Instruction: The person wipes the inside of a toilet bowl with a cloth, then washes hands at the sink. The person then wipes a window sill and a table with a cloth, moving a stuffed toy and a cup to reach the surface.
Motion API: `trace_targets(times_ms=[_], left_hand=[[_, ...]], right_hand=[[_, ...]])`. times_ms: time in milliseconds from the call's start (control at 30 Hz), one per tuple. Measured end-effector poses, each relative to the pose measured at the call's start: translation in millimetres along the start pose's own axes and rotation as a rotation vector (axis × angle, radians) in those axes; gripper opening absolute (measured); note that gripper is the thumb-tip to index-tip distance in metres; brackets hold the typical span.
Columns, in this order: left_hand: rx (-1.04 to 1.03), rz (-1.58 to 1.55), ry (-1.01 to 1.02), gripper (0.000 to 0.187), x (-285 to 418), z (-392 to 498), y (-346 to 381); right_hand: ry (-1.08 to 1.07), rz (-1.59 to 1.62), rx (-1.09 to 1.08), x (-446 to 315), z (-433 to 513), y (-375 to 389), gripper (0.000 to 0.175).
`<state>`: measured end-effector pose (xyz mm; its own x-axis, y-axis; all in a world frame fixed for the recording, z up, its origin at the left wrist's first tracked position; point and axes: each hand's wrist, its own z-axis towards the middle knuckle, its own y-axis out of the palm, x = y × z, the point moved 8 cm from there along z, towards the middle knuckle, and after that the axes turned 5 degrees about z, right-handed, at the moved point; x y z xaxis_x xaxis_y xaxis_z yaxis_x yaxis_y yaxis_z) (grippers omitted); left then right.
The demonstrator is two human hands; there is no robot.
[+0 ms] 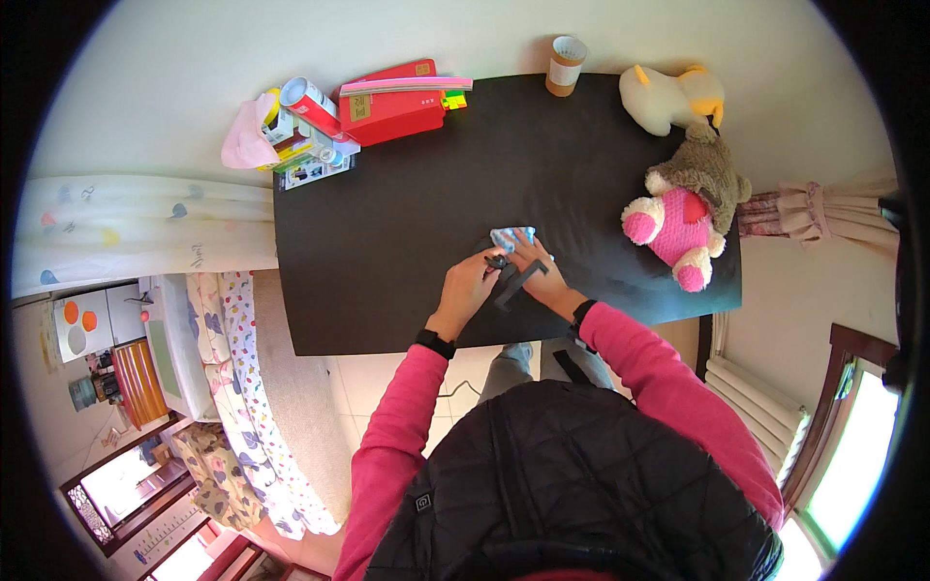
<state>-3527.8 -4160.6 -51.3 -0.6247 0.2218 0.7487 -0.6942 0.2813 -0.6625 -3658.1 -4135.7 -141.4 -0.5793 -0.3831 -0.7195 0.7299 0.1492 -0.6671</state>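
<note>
Over the front middle of a dark table (407, 218), my left hand (467, 287) pinches a small black object (497, 261) between thumb and fingers; its kind is unclear. Close to its right, my right hand (536, 269) lies with spread fingers on a blue-and-white cloth (513, 238), partly covering it. A dark grey angular strip (519, 285), bent at its end, shows in front of my right hand and wrist; what carries it cannot be made out. Both wrists wear black bands.
Red boxes (392, 109), a red-and-white canister (312, 105) and small packages stand at the back left. A brown cup (564, 69) is at the back edge. Plush toys, one in pink knit (679, 225), lie along the right side. A bed (240, 378) is to the left.
</note>
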Motion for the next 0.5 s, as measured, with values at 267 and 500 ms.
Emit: trace_targets(times_ms=[267,500], left_hand=[[0.26,0.003,-0.022,0.034,23.9,-7.3,15.9],[-0.087,0.012,-0.002,0.025,12.3,0.2,19.9]], right_hand=[[-0.022,-0.174,0.09,-14.4,-40.0,-10.2,0.02],[-0.021,-0.161,0.087,-23.2,-47.0,-12.7,0.02]])
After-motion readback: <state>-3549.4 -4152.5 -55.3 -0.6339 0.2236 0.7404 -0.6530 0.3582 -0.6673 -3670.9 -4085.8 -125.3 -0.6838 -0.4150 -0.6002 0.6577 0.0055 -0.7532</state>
